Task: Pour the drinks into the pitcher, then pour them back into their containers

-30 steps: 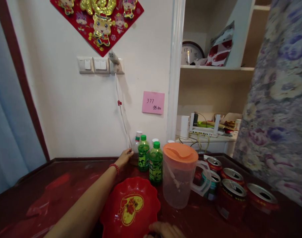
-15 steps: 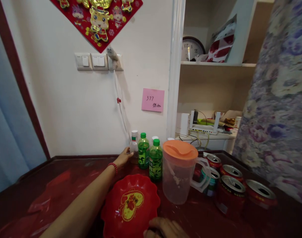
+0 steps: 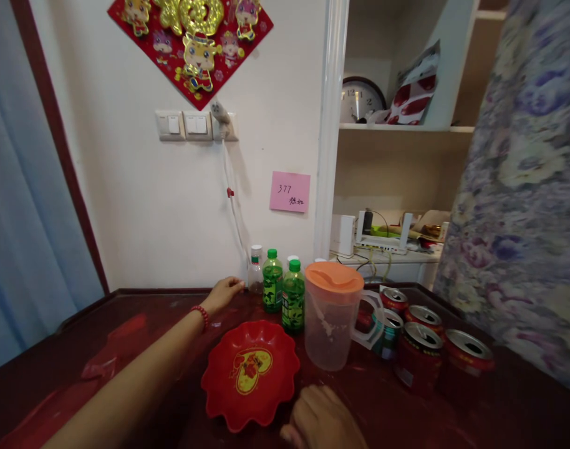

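Note:
My left hand [image 3: 223, 294], a red bead bracelet on its wrist, is just left of a clear white-capped bottle [image 3: 256, 274] by the wall. Its fingers are loosely bent, with nothing held and a small gap to the bottle. Two green-capped bottles, a rear one [image 3: 272, 284] and a front one [image 3: 293, 299], stand right of that. On the table in front lies a red scalloped plate [image 3: 219, 380] with a yellow heart print. Beside its lower right edge my right hand [image 3: 326, 419] rests with fingers curled together; nothing shows in it.
A translucent pitcher [image 3: 329, 337] with an orange lid stands right of the bottles. Several opened drink cans [image 3: 418, 358] are grouped farther right on the dark red table [image 3: 173, 405]. White caps show behind the bottles. Shelves with a router [image 3: 383, 242] lie beyond, beside a floral curtain [image 3: 504, 218].
My left hand has let go of the clear bottle and drawn back to the left. My right hand has come off the plate's edge onto the table. The view has shifted slightly.

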Demonstrator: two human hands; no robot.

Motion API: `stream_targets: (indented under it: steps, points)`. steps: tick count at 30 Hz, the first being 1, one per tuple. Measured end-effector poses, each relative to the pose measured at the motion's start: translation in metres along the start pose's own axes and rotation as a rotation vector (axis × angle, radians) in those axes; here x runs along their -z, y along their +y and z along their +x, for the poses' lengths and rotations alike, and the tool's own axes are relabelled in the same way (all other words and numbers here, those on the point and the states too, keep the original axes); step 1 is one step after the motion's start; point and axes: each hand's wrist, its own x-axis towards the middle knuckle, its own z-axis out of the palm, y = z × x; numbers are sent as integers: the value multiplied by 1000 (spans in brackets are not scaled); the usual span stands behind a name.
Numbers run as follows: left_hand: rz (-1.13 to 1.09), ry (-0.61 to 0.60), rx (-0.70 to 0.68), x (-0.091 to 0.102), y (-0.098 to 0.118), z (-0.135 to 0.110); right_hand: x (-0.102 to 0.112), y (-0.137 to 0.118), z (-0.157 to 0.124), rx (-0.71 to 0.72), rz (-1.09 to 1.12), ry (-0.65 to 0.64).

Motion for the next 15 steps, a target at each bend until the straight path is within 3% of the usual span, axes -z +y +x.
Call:
stream_targets:
  steps: [5, 10, 12, 15]
  points:
    - [61, 21, -108, 9, 40, -52, 8, -10, 9, -21, 9, 63]
    - [51, -25, -188, -7, 71, -123, 24, -18, 21, -7, 35, 76]
    - [28, -117, -242, -17, 85, -158, 29, -23, 27, 29, 53, 83]
    - [-1, -373, -308, -28, 106, -211, 29, -37, 38, 52, 98, 113]
